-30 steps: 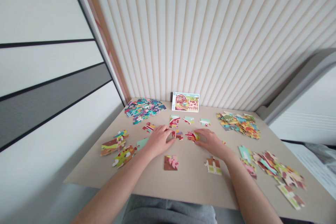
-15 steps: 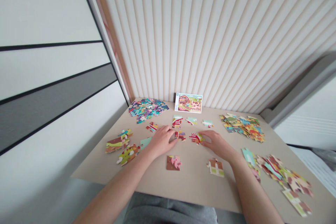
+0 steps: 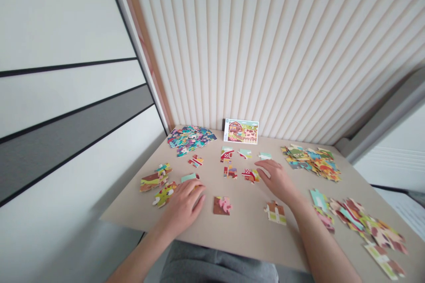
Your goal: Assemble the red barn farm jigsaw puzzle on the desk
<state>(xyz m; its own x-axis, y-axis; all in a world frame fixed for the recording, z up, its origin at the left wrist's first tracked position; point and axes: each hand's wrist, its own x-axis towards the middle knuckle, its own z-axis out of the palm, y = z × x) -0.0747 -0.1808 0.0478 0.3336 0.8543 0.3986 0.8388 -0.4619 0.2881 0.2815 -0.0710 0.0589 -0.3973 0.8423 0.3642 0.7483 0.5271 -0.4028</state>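
Observation:
Loose jigsaw pieces lie across the beige table. My left hand (image 3: 185, 201) is open, fingers stretched forward, over the left side by a light-blue puzzle piece (image 3: 188, 177) that it partly covers. My right hand (image 3: 276, 180) is open, thumb and forefinger apart, beside a red barn puzzle piece (image 3: 249, 175); whether the thumb touches it I cannot tell. Left of that piece lies a brown and purple piece (image 3: 230, 172), below a barn-roof piece (image 3: 226, 154). Nearer me are a pink pig piece (image 3: 222, 205) and a fence piece (image 3: 275, 212).
A farm picture card (image 3: 241, 131) stands against the ribbed wall. Piles of purple-blue pieces (image 3: 191, 138) and orange-green pieces (image 3: 312, 161) lie at the back. More pieces (image 3: 368, 227) overlap at the right, and others (image 3: 154, 179) at the left.
My left hand has moved away from the brown and purple piece, toward the left and nearer me. My right hand stays beside the barn piece, its fingers slightly higher. The view has shifted slightly.

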